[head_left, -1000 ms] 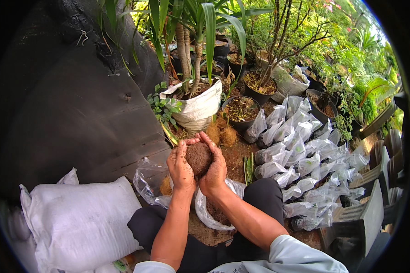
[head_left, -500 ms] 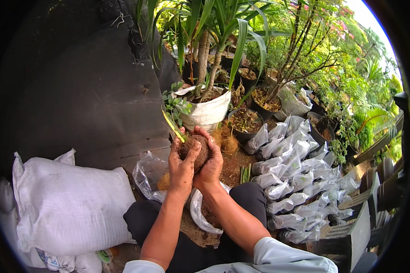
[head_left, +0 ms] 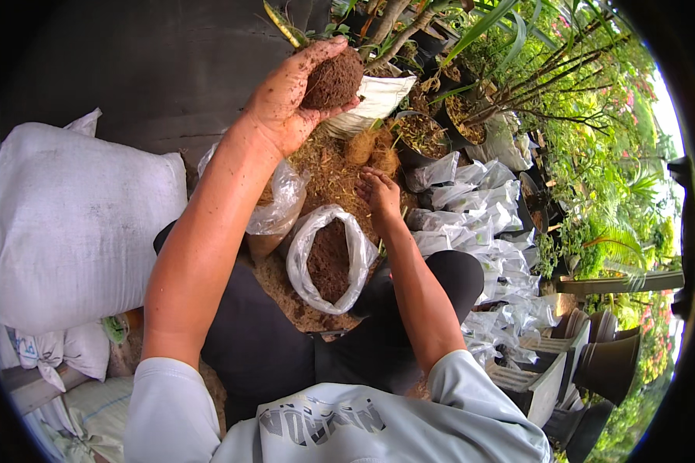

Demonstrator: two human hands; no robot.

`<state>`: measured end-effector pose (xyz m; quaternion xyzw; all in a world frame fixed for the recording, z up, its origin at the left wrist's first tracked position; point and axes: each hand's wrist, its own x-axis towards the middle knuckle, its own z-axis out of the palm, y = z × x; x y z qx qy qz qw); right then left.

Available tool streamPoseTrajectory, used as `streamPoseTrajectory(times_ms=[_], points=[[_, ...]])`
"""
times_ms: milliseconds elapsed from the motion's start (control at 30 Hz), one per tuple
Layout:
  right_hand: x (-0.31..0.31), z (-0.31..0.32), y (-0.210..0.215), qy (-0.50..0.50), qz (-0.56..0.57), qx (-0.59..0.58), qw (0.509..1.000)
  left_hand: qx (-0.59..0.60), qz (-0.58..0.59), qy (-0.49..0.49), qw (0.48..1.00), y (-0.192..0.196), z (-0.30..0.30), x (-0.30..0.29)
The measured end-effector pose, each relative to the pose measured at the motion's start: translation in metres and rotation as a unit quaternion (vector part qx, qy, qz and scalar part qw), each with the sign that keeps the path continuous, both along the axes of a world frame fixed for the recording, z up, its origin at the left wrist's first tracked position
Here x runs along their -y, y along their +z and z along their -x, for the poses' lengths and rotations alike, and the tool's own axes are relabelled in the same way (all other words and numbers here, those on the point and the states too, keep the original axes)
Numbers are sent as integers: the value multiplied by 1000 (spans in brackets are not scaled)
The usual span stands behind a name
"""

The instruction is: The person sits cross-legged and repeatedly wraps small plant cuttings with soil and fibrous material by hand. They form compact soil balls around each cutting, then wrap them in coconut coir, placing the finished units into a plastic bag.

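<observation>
My left hand [head_left: 286, 96] cups a clump of brown soil [head_left: 332, 79], fingers curled around it, thumb beneath. My right hand [head_left: 378, 193] lies flat, fingers together, on the loose fibre pile [head_left: 328, 174]. Just below those fingers stands an open plastic bag of soil [head_left: 328, 258]; a white sack [head_left: 69, 224] sits far left.

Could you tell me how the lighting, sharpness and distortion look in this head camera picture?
Head view: soft daylight without hard shadows; sky at the right rim is blown out; fisheye bends edges and darkens the corners; the left hand with its soil clump looks sharp, as does the right hand.
</observation>
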<state>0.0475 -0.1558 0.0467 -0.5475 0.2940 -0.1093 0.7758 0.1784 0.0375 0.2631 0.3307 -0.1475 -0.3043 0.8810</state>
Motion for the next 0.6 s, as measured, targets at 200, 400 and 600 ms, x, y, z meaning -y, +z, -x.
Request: streamPoseTrajectory(times_ms=[200,400,600], points=[[-53,103,-130,77,27,-287,954,-62,-38,32,997,-18,5,-32],[-67,127,-148,273,512,-218,785,-13,-6,38,999,-22,11,-46],[-75,122,-117,302,549,-202,752,-126,-39,37,991,-20,7,-45]])
